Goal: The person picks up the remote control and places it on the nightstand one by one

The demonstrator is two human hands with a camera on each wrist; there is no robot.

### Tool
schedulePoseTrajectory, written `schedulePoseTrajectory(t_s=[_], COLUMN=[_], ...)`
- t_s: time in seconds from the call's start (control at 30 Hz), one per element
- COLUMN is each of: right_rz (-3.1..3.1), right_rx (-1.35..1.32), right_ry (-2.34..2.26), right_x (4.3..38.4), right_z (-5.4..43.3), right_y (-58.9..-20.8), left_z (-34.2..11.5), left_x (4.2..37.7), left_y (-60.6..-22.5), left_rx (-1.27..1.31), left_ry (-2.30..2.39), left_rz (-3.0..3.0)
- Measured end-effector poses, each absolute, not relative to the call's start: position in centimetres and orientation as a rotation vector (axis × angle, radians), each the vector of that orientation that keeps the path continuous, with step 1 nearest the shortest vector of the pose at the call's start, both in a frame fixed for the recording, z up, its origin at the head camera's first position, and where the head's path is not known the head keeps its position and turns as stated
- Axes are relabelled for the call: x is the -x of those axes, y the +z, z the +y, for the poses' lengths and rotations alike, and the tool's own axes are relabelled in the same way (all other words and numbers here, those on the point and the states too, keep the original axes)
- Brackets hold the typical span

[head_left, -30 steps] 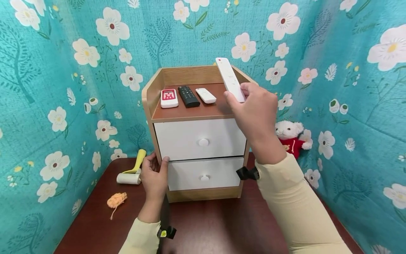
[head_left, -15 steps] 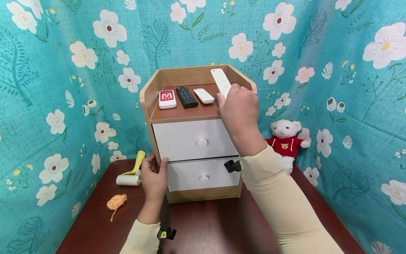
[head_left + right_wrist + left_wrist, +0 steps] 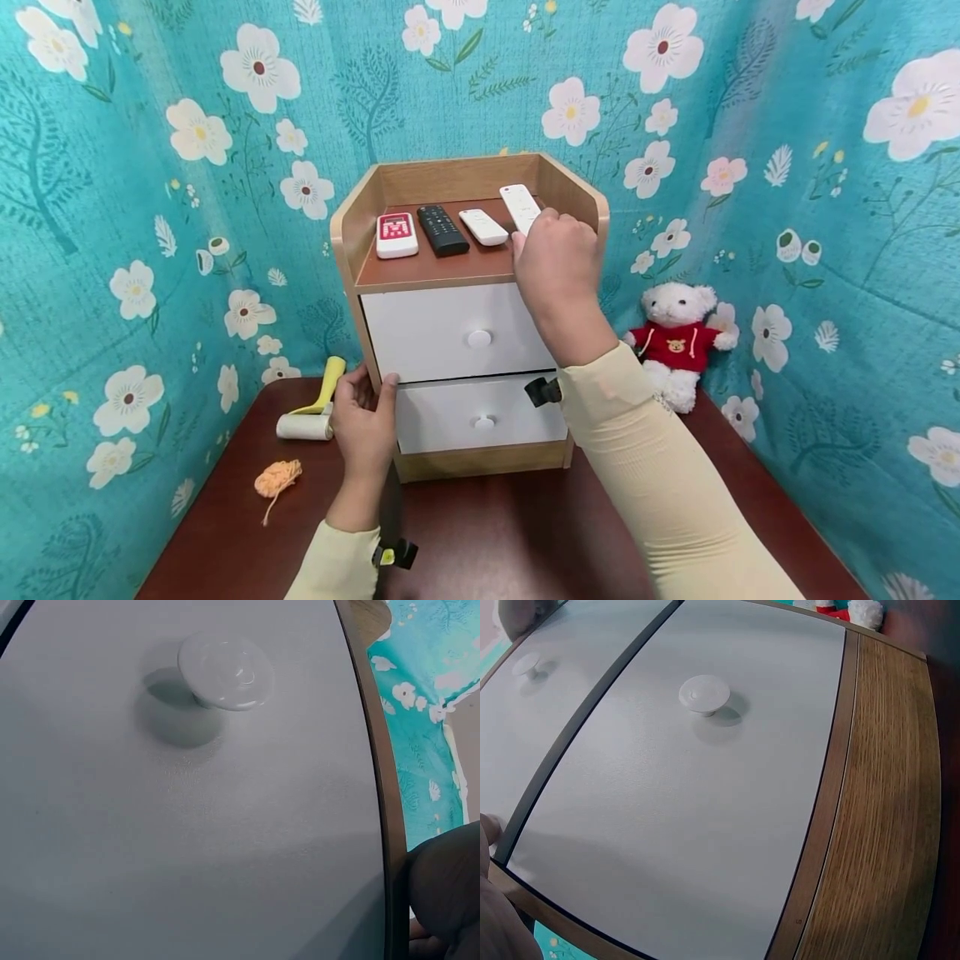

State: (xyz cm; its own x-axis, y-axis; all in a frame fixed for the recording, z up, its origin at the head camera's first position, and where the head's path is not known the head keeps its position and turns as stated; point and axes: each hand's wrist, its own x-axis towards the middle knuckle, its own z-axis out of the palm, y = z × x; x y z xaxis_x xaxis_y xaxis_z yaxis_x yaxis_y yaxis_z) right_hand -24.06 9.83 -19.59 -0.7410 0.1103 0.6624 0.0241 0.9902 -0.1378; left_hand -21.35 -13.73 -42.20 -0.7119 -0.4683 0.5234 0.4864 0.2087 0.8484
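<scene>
My right hand (image 3: 558, 262) holds a white remote control (image 3: 519, 205) by its near end, over the right part of the cabinet's top shelf; the fingers hide that end. Whether the remote touches the shelf I cannot tell. To its left lie a small white remote (image 3: 483, 227), a black remote (image 3: 442, 231) and a white remote with a red face (image 3: 397, 236), side by side. Low on the left side of the small drawer cabinet (image 3: 457, 333), my left hand (image 3: 365, 421) grips the edge, thumb on the front. That thumb (image 3: 489, 829) shows in the left wrist view.
Both white drawers, with round knobs (image 3: 479, 338), are closed. Left of the cabinet, a yellow-handled lint roller (image 3: 306, 425) and orange yarn (image 3: 277, 479) lie on the dark red table (image 3: 480, 533). A white teddy bear (image 3: 677, 343) in red sits at the right. Flowered curtain surrounds everything.
My right hand has moved left and down with the white remote, bringing it from above the cabinet down to the shelf's right part. The left hand has kept its place.
</scene>
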Motion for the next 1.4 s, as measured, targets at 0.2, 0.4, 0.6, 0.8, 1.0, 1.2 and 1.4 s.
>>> schedulePoseTrajectory(t_s=[0.2,0.4,0.6,0.8,1.0,1.2,1.4], right_rz=[-2.439,-2.48,-2.513,-2.525,-2.517,-2.413,-2.081], right_rx=[0.129,0.158,0.188,0.199,0.19,0.124,-0.094], right_ry=[0.125,0.112,0.101,0.123,0.104,0.251,0.498], right_x=[24.2,24.3,24.3,24.3,23.8,21.9,19.0], right_z=[10.0,9.9,9.9,10.0,10.0,10.5,12.1], right_y=[-19.4,-19.2,-18.9,-19.0,-19.4,-20.8,-24.0], left_z=[-13.7,-13.6,-13.5,-13.5,-13.6,-13.5,-13.6], left_x=[21.5,21.4,21.6,21.6,21.5,21.3,21.4], left_y=[-42.2,-42.2,-42.3,-42.3,-42.4,-42.3,-42.3], left_rx=[0.001,-0.024,-0.025,-0.019,-0.021,-0.018,-0.019], left_ry=[-1.616,-1.612,-1.618,-1.62,-1.614,-1.613,-1.594], left_rz=[-1.727,-1.736,-1.721,-1.715,-1.726,-1.744,-1.746])
